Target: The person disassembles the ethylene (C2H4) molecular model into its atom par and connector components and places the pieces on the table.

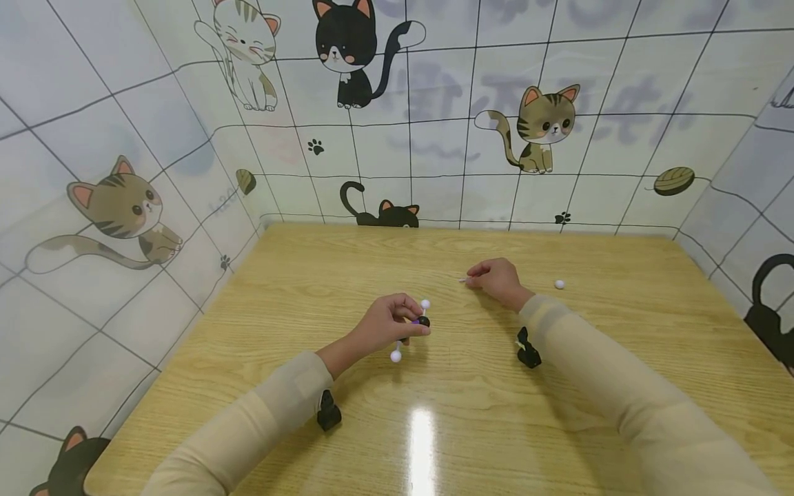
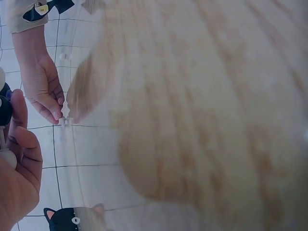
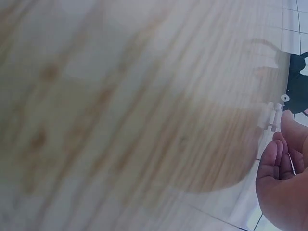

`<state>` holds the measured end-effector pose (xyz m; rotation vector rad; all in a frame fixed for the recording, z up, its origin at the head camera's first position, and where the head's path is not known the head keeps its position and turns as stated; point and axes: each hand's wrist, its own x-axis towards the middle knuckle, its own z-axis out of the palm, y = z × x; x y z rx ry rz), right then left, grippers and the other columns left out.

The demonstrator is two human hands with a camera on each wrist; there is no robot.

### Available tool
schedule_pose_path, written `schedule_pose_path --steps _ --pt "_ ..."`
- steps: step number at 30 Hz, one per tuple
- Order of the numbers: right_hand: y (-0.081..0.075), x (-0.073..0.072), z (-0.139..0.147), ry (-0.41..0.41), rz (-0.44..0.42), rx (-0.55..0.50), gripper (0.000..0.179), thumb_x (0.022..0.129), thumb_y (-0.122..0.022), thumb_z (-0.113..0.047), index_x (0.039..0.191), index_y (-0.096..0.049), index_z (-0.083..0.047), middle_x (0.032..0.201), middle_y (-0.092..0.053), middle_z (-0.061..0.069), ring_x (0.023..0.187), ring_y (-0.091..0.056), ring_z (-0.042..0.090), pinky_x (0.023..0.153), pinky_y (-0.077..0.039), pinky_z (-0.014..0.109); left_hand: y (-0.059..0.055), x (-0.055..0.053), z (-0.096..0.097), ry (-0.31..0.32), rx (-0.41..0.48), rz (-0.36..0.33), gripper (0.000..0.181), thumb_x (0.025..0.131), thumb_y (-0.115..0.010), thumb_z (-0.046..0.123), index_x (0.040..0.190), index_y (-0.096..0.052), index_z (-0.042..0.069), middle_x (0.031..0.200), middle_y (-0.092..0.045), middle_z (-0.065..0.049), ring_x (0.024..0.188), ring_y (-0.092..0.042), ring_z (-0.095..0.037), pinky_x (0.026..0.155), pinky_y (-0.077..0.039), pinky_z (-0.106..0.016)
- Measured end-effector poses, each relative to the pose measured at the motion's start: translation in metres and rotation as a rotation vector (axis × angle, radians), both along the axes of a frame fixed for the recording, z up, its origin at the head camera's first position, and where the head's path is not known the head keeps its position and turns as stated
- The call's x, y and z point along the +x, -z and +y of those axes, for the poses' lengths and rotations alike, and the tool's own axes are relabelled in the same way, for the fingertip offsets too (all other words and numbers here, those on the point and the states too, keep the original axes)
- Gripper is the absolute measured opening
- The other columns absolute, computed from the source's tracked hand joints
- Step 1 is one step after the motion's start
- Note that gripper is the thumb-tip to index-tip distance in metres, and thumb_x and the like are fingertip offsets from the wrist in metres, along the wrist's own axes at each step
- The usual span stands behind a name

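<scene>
My left hand (image 1: 386, 322) holds a small ball-and-stick molecular model above the table. The model has a black ball (image 1: 424, 321) by the fingertips, one white ball (image 1: 425, 304) sticking up and another white ball (image 1: 395, 356) below the hand. A bit of purple shows beside the black ball; fingers hide the rest. Farther out, my right hand (image 1: 496, 278) pinches a small whitish connector peg (image 1: 462, 280) low at the tabletop. In the right wrist view, the pale pegs (image 3: 273, 116) lie at the thumb tip, their exact number unclear.
A loose white ball (image 1: 560, 284) lies on the table to the right of my right hand. The wooden table (image 1: 322, 269) ends against cat-printed wall sheets (image 1: 434, 165) at the back and sides. Black wrist-worn devices (image 1: 329, 412) hang under both sleeves.
</scene>
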<state>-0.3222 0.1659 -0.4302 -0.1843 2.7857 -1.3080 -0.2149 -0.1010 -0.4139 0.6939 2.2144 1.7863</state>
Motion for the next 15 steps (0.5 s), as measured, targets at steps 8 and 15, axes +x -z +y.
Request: schedule_pose_path --steps 8,15 --pt "-0.004 0.002 -0.002 0.012 -0.017 -0.004 0.022 0.091 -0.072 -0.016 0.107 -0.071 -0.001 0.103 -0.067 0.014 0.087 -0.059 0.024 0.071 -0.050 0.030 -0.001 0.001 0.000 -0.007 -0.008 -0.041 0.023 0.082 -0.079 0.007 0.099 -0.066 -0.001 0.083 -0.071 -0.006 0.066 -0.061 -0.040 0.063 -0.056 -0.047" --pt "-0.011 0.007 0.000 0.007 -0.011 0.014 0.026 0.093 -0.068 -0.019 0.113 -0.070 -0.001 0.110 -0.066 0.015 0.098 -0.061 0.028 0.081 -0.051 0.039 -0.005 0.004 0.000 -0.010 -0.061 -0.021 0.023 0.082 -0.080 0.009 0.100 -0.069 0.000 0.085 -0.071 -0.006 0.072 -0.062 -0.045 0.065 -0.057 -0.044"
